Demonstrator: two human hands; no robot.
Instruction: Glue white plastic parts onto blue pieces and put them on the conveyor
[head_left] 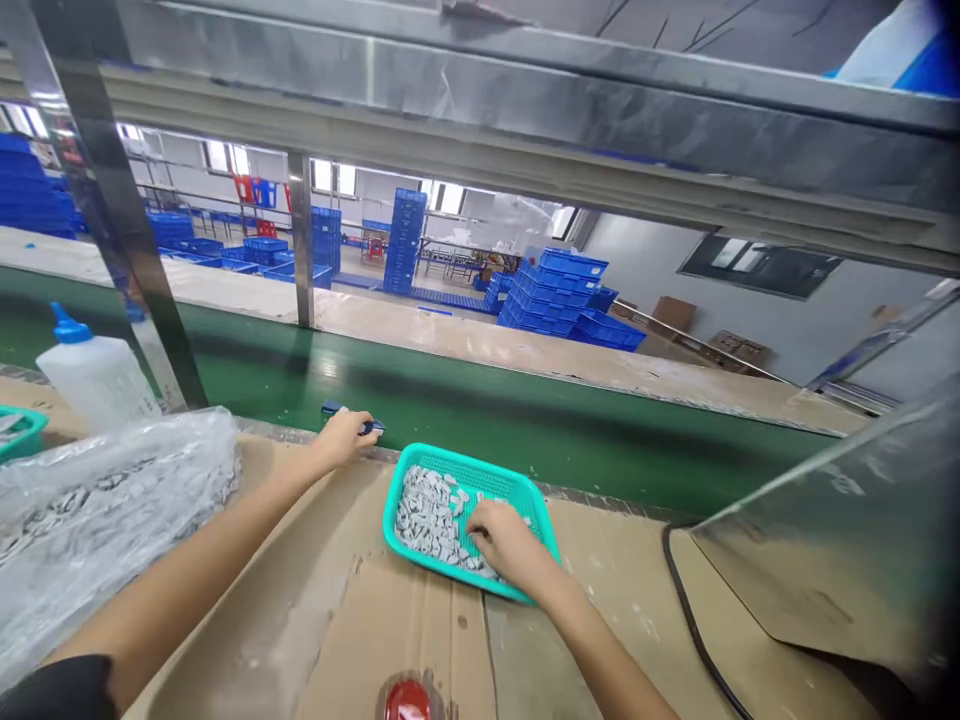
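My left hand reaches to the near edge of the green belt, its fingers closed around a small dark blue piece whose kind I cannot make out. Another dark blue end shows just behind the hand, perhaps part of the same piece. My right hand is inside a turquoise plastic basket, fingers curled and pinched down by the small grey parts. Whatever is between those fingertips is hidden. The grey parts are heaped mainly in the basket's left half.
A clear plastic bag of grey parts lies left, by a white bottle with a blue cap. A round red object sits at the front. A black cable runs at right. Metal posts rise beyond the green belt.
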